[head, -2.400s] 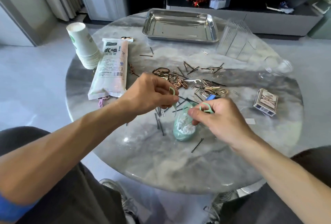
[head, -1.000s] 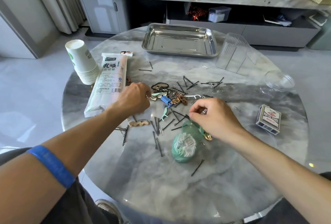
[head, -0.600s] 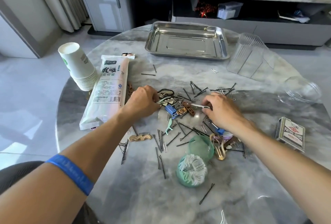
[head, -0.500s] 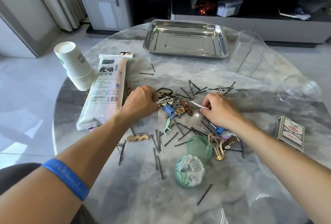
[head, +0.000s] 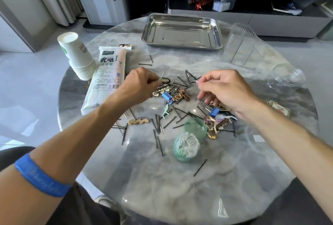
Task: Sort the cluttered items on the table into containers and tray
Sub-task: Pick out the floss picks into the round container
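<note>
A heap of bobby pins, hair clips, blue binder clips [head: 167,96] and floss picks lies mid-table. My left hand [head: 140,85] hovers over the heap's left side and pinches a pale green floss pick [head: 161,78]. My right hand [head: 223,88] is raised over the heap's right side and pinches a white floss pick [head: 195,81]. A green jar [head: 186,147] full of floss picks lies on its side near me, with its green lid [head: 195,127] just behind it. The steel tray [head: 182,32] stands empty at the far side.
A stack of paper cups [head: 76,55] and a bag of straws [head: 106,77] lie at the left. Clear plastic cups [head: 241,46] and a clear container [head: 288,75] lie at the far right, a card box [head: 279,107] behind my right wrist. A loose bobby pin [head: 200,168] lies near me.
Both hands have lifted off the heap, each with a floss pick pinched in its fingers. Earlier they were at the green jar, then reached forward into the heap.
</note>
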A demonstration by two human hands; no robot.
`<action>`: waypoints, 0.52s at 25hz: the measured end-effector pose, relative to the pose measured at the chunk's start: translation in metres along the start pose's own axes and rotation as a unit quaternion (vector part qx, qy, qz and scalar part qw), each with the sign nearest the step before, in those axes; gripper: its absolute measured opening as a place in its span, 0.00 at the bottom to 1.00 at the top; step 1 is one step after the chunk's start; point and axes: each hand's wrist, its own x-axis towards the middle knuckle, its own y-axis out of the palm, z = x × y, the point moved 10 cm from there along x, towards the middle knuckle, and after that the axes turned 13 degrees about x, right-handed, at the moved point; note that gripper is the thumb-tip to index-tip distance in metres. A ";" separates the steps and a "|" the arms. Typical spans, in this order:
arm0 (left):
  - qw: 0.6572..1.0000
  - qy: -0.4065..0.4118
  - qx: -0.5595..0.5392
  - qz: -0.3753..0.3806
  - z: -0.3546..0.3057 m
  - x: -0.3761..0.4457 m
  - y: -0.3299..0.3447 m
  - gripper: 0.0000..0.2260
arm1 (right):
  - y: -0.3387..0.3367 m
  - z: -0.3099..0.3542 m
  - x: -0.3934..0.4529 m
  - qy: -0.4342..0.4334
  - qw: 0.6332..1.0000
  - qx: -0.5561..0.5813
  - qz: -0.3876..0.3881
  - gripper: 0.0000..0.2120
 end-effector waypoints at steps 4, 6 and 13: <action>0.998 0.061 -0.003 0.008 -0.031 -0.037 -0.018 0.07 | 0.027 -0.011 -0.061 0.024 0.987 0.155 0.037 0.06; 0.996 0.072 -0.046 -0.001 -0.039 -0.057 -0.030 0.03 | 0.026 -0.015 -0.082 -0.023 0.994 0.105 -0.019 0.10; 0.988 0.097 -0.113 0.044 -0.055 -0.090 -0.022 0.02 | 0.042 -0.024 -0.093 -0.038 0.997 -0.064 0.032 0.08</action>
